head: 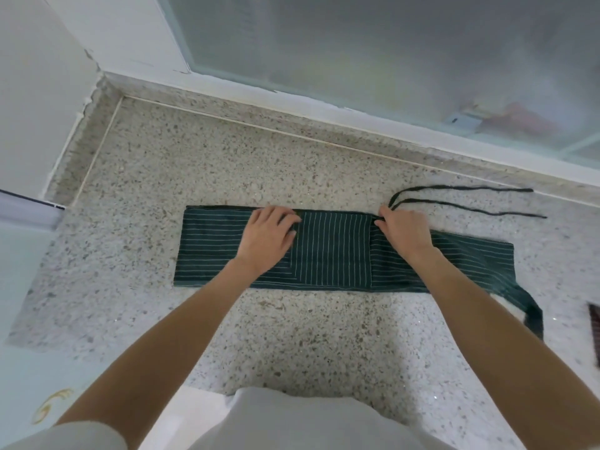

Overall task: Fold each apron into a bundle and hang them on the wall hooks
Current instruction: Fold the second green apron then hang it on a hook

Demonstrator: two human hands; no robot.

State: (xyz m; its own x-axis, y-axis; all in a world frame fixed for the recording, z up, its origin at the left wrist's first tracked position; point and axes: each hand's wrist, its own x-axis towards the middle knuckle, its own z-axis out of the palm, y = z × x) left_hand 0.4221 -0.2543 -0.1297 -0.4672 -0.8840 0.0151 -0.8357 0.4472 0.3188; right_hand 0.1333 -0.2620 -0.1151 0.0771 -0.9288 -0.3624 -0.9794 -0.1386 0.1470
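A dark green apron (334, 251) with thin white stripes lies folded into a long flat strip on the speckled stone counter (194, 164). Its pocket panel shows in the middle. My left hand (268, 237) rests on the strip left of the pocket, fingers bent against the cloth near the far edge. My right hand (404, 230) is at the far edge to the right of the pocket, fingertips pinching the cloth where two dark tie strings (461, 198) trail off to the right. The neck strap (532, 311) hangs off the strip's near right end.
A frosted glass window (373, 50) with a white frame runs along the back of the counter. A white wall (35, 92) closes the left side. A dark striped item (595, 323) shows at the right edge. No wall hooks are in view.
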